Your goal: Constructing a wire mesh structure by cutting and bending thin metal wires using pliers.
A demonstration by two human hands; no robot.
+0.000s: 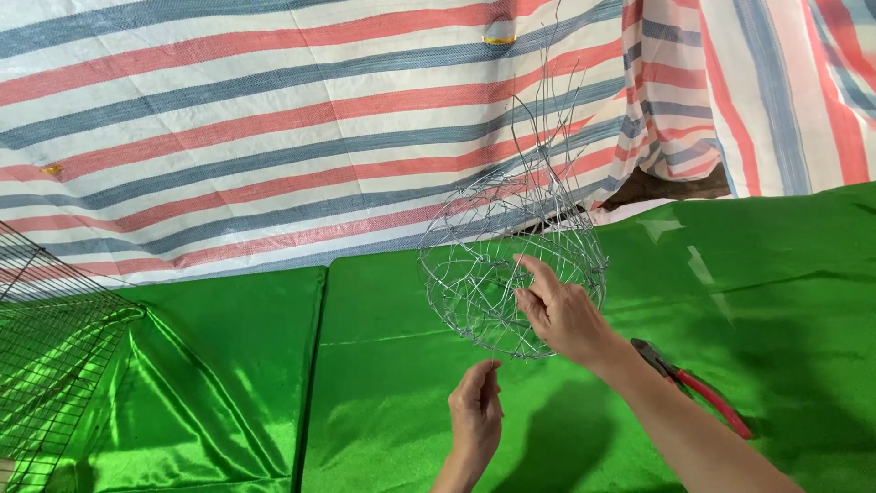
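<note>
A round basket woven of thin silver wire hangs in the air above a green satin-covered surface, with long loose wire ends sticking up from its far side. My right hand grips the basket at its near right side, fingers pushed among the wires. My left hand is below the basket, fingers drawn together and pointing up, apart from the wire and holding nothing I can see.
Red-handled pliers lie on the green cloth just right of my right forearm. A dark wire grid panel leans at the left edge. A striped red, blue and white tarp hangs behind.
</note>
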